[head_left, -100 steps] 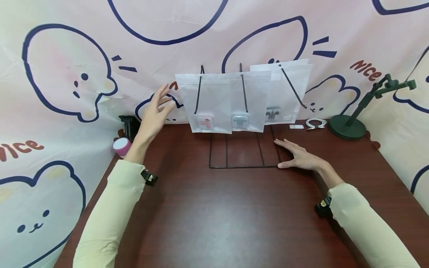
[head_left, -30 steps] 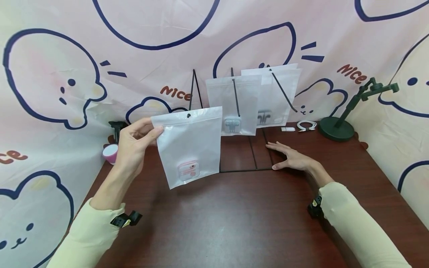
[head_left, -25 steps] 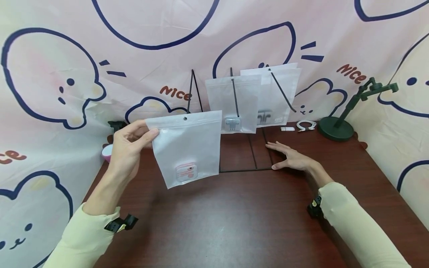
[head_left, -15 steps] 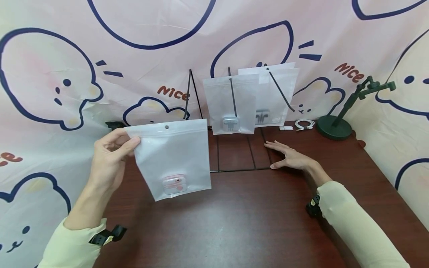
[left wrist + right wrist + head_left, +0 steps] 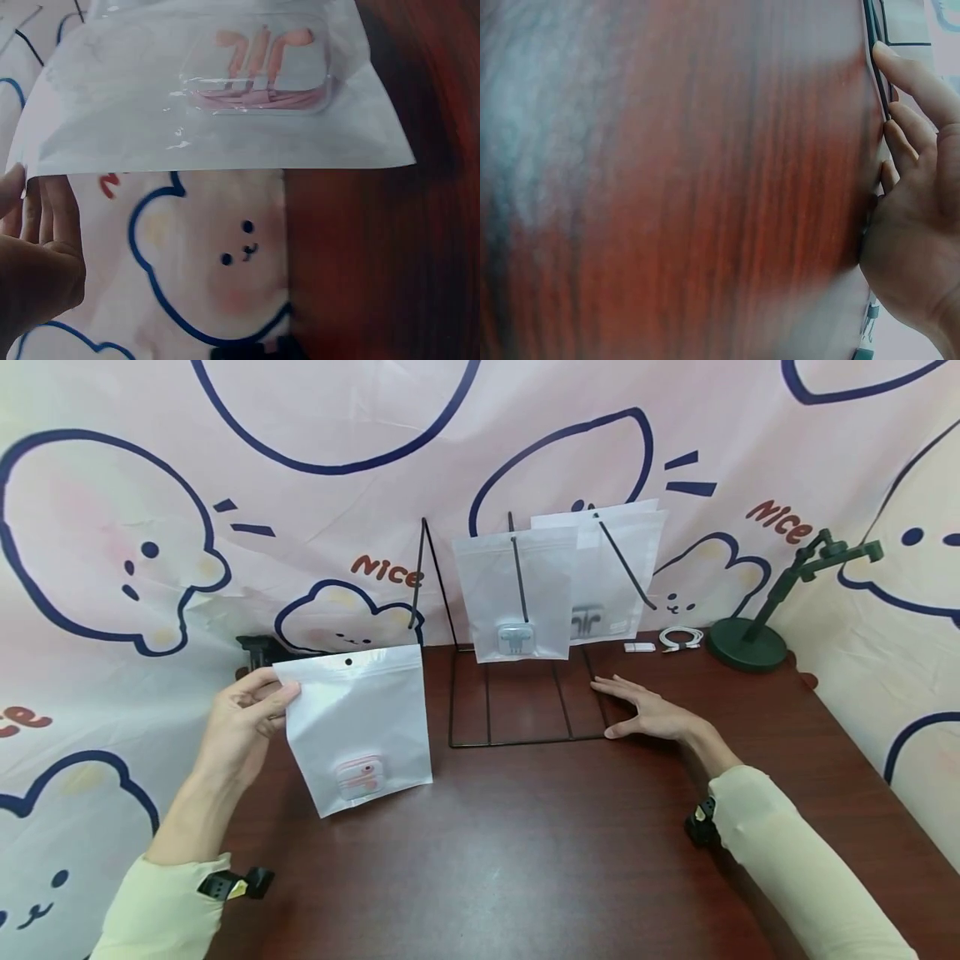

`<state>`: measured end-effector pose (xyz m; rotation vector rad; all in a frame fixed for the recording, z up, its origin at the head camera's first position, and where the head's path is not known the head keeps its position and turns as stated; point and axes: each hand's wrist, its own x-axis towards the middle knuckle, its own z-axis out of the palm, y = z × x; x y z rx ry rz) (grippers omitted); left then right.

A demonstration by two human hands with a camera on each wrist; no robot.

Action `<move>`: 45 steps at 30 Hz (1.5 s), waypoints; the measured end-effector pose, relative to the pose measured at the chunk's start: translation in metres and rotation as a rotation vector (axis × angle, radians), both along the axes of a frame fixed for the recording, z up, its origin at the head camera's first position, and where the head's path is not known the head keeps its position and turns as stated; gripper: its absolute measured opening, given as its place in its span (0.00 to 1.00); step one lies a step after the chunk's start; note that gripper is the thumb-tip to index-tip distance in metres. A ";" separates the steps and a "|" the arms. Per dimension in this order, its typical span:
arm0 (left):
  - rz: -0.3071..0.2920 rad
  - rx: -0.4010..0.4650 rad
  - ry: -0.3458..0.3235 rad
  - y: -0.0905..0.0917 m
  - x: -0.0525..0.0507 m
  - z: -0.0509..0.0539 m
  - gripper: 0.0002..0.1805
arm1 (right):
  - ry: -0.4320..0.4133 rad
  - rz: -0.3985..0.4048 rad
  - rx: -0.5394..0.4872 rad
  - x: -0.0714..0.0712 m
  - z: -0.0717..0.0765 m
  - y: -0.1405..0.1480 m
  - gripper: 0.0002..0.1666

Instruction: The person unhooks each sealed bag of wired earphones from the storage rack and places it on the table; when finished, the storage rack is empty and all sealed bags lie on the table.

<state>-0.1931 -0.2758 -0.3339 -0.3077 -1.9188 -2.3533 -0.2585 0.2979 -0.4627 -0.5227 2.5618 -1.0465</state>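
Observation:
My left hand (image 5: pixel 240 727) pinches the upper left corner of a white zip bag (image 5: pixel 360 710) between thumb and fingers. The bag hangs in the air, slightly tilted, left of the black wire rack (image 5: pixel 525 742). Pink earphones (image 5: pixel 255 64) in a clear case show through its lower part; a round hole is near its top edge. The rack's left prong (image 5: pixel 417 572) carries nothing. My right hand (image 5: pixel 660 714), fingers spread, rests at the right side of the rack's base. In the right wrist view, its thumb touches the black wire (image 5: pixel 877 67).
A bag with pale blue earphones (image 5: pixel 517 585) hangs on the middle prong. Overlapping bags with dark earphones (image 5: pixel 622 577) hang on the right one. Behind my right hand are a white stick (image 5: pixel 640 647), a coiled white cable (image 5: pixel 681 633) and a green stand (image 5: pixel 750 647). A black object (image 5: pixel 258 650) stands back left.
My left hand reached toward the rack, gripped the pink-earphone bag, drew it off the left prong, and carried it left and down. My right hand has stayed at the rack's base.

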 end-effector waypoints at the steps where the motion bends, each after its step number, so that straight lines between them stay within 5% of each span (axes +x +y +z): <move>1: 0.004 -0.001 -0.019 -0.001 -0.003 -0.003 0.10 | -0.001 -0.001 -0.001 0.000 -0.001 0.000 0.54; 10: 0.053 -0.063 -0.144 -0.010 -0.030 -0.021 0.07 | -0.003 -0.010 -0.015 0.003 0.001 -0.002 0.53; 23: 0.160 -0.259 -0.355 -0.009 -0.077 -0.045 0.35 | 0.006 -0.008 -0.025 0.001 0.001 -0.001 0.54; 30: 0.152 -0.377 -0.416 0.002 -0.099 -0.059 0.36 | -0.004 -0.016 -0.037 0.002 0.001 -0.001 0.54; 45: 0.142 -0.396 -0.474 0.013 -0.117 -0.087 0.32 | -0.013 -0.023 -0.035 0.001 -0.002 -0.001 0.54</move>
